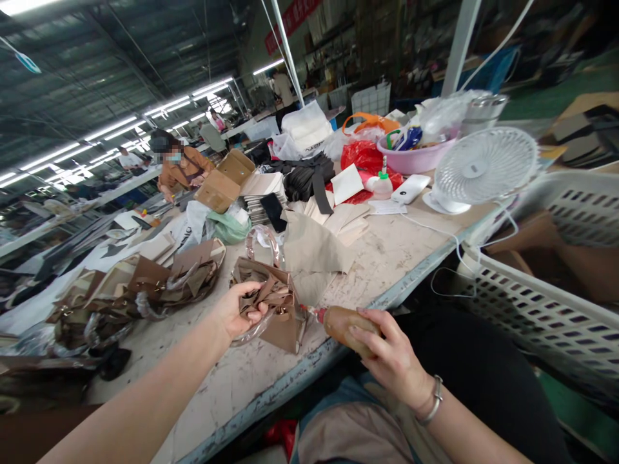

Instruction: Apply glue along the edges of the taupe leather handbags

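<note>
Head view: the worn, pale bench (382,258) carries a brown, box-shaped handbag (283,332) near its front edge, between the person's two hands. The left hand (244,312) pinches a bunch of folded brown strips (271,293) at the bag's top, thumb above and fingers curled beneath. The right hand (391,354) is wrapped around an amber squeeze bottle with a red neck (351,328), held tilted, its tip at the bag's right side; contact cannot be determined. Behind the bag lies a limp grey-beige sheet (314,245). Similar brown bags with plastic-wrapped handles (145,283) stand in a row to the left. At the bench's right end stands a round white fan (483,167), near a lilac plastic basin (420,161). Across the bench, a co-worker in an orange-brown top (193,161) leans beside an open cardboard box (225,180).
</note>
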`<state>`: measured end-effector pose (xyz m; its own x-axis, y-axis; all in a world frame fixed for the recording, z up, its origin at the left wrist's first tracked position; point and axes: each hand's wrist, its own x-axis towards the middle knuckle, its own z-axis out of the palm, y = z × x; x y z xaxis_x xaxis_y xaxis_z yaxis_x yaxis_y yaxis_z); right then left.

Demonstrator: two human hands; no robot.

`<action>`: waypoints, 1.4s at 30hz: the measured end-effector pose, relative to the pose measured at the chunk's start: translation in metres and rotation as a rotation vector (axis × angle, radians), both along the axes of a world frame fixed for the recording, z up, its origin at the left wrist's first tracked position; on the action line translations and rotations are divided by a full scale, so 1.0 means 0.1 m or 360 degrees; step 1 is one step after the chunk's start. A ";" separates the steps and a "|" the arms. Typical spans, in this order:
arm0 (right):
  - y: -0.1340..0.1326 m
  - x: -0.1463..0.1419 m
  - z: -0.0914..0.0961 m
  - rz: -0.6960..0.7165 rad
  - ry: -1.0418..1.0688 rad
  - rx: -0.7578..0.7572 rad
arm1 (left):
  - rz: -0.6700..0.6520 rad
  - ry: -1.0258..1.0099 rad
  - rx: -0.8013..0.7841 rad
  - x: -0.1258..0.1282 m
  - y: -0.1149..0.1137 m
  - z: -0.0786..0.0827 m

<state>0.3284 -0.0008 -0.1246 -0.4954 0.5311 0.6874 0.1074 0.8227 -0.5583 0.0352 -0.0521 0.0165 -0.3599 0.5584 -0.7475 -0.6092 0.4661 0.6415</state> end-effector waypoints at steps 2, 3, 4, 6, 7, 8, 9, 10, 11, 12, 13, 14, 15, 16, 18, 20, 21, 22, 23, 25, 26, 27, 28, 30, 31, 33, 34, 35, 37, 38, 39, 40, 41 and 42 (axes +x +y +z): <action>0.00 0.00 -0.01 -0.0060 0.0042 -0.0101 | 0.0013 -0.0002 0.0005 0.01 -0.02 0.01; -0.01 -0.01 -0.01 -0.0080 0.0057 -0.0134 | 0.0019 -0.0004 0.0009 0.01 -0.03 0.02; -0.01 -0.01 -0.01 -0.0085 0.0062 -0.0147 | 0.0025 -0.0004 0.0014 0.01 -0.04 0.02; -0.01 -0.03 -0.01 -0.0069 0.0049 -0.0115 | 0.0035 -0.0006 0.0022 0.01 -0.06 0.02; -0.02 -0.03 -0.01 -0.0058 0.0028 -0.0084 | 0.0039 -0.0006 0.0025 0.01 -0.07 0.02; -0.02 -0.04 -0.01 -0.0047 0.0004 -0.0048 | 0.0043 -0.0005 0.0028 0.02 -0.08 0.01; -0.03 -0.05 0.00 -0.0035 -0.0022 -0.0014 | 0.0046 -0.0002 0.0031 0.02 -0.09 0.01; -0.04 -0.06 0.00 -0.0020 -0.0049 0.0017 | 0.0049 0.0003 0.0036 0.02 -0.10 0.01; -0.06 -0.06 0.01 -0.0004 -0.0068 0.0044 | 0.0051 0.0009 0.0043 0.03 -0.10 0.01; -0.07 -0.07 0.01 0.0016 -0.0085 0.0061 | 0.0054 0.0016 0.0050 0.03 -0.11 0.01; -0.08 -0.08 0.02 0.0036 -0.0101 0.0068 | 0.0057 0.0022 0.0055 0.04 -0.11 0.01; -0.08 -0.08 0.03 0.0052 -0.0115 0.0069 | 0.0059 0.0026 0.0057 0.05 -0.12 0.01; -0.08 -0.08 0.05 0.0057 -0.0119 0.0067 | 0.0058 0.0027 0.0058 0.05 -0.12 0.01; -0.08 -0.09 0.06 0.0044 -0.0109 0.0066 | 0.0056 0.0028 0.0058 0.05 -0.11 0.01; -0.07 -0.10 0.10 -0.0008 -0.0068 0.0071 | 0.0048 0.0026 0.0054 0.06 -0.11 0.02; -0.04 -0.12 0.13 -0.0056 -0.0007 0.0090 | 0.0047 0.0024 0.0045 0.07 -0.10 0.04; -0.03 -0.13 0.14 -0.0064 0.0015 0.0100 | 0.0051 0.0024 0.0038 0.07 -0.09 0.05; -0.02 -0.13 0.15 -0.0061 0.0028 0.0108 | 0.0056 0.0023 0.0035 0.08 -0.09 0.06; -0.02 -0.14 0.16 -0.0053 0.0036 0.0114 | 0.0062 0.0024 0.0033 0.08 -0.08 0.06; -0.01 -0.14 0.17 -0.0035 0.0035 0.0119 | 0.0067 0.0025 0.0036 0.09 -0.08 0.07; -0.01 -0.14 0.18 -0.0028 0.0034 0.0116 | 0.0062 0.0027 0.0041 0.09 -0.08 0.08; -0.02 -0.14 0.18 -0.0023 0.0041 0.0110 | 0.0053 0.0031 0.0043 0.09 -0.08 0.07; -0.02 -0.14 0.18 -0.0025 0.0054 0.0099 | 0.0046 0.0041 0.0041 0.09 -0.08 0.07; -0.03 -0.13 0.17 -0.0030 0.0086 0.0052 | 0.0036 0.0071 0.0039 0.08 -0.08 0.06; -0.03 -0.12 0.17 -0.0035 0.0102 0.0019 | 0.0031 0.0085 0.0042 0.07 -0.08 0.05; -0.03 -0.12 0.15 -0.0054 0.0112 -0.0054 | 0.0017 0.0097 0.0054 0.06 -0.08 0.04; -0.02 -0.12 0.14 -0.0070 0.0106 -0.0083 | 0.0007 0.0098 0.0058 0.06 -0.08 0.03; -0.02 -0.12 0.12 -0.0088 0.0095 -0.0104 | 0.0000 0.0097 0.0058 0.05 -0.08 0.03; -0.01 -0.13 0.08 -0.0105 0.0060 -0.0121 | 0.0001 0.0101 0.0051 0.05 -0.07 0.02; -0.02 -0.13 0.05 -0.0097 0.0039 -0.0121 | 0.0001 0.0103 0.0049 0.06 -0.06 0.02; -0.02 -0.13 0.04 -0.0081 0.0019 -0.0118 | 0.0000 0.0106 0.0052 0.06 -0.06 0.01; -0.03 -0.14 0.02 -0.0059 -0.0005 -0.0120 | -0.0007 0.0107 0.0055 0.06 -0.05 0.01; -0.05 -0.14 0.01 -0.0036 -0.0030 -0.0126 | -0.0015 0.0108 0.0055 0.06 -0.05 0.01; -0.06 -0.13 0.00 -0.0010 -0.0060 -0.0144 | -0.0021 0.0110 0.0055 0.06 -0.04 0.00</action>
<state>0.3150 -0.0070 -0.1244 -0.5164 0.5937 0.6171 0.1349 0.7681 -0.6259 0.0414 -0.0564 0.0169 -0.4027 0.5883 -0.7012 -0.5568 0.4506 0.6978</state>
